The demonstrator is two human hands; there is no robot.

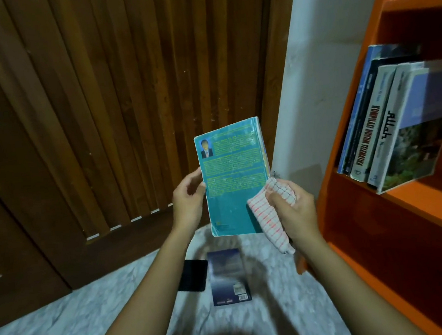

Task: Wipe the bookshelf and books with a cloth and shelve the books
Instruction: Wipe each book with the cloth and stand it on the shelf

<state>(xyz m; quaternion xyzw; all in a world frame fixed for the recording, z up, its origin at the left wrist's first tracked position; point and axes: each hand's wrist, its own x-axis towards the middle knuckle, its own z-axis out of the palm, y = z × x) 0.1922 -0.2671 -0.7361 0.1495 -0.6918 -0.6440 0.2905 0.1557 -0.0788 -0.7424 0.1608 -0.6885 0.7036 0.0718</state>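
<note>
My left hand (pixel 189 200) grips the left edge of a teal book (pixel 233 177), held upright with its back cover facing me. A white cloth with red stripes (pixel 270 216) is bunched in my right hand (pixel 294 209) and lies against the book's lower right corner. The orange bookshelf (pixel 358 208) stands at the right. Several books (pixel 388 127) lean on its middle shelf, one with a white spine reading "Allah". A dark blue book (pixel 227 277) lies flat on the floor below my hands.
A black flat object (pixel 193 275) lies on the marble floor (pixel 68 330) beside the blue book. A wooden slatted door (pixel 126 95) fills the left and centre. A white wall (pixel 321 76) runs between door and shelf.
</note>
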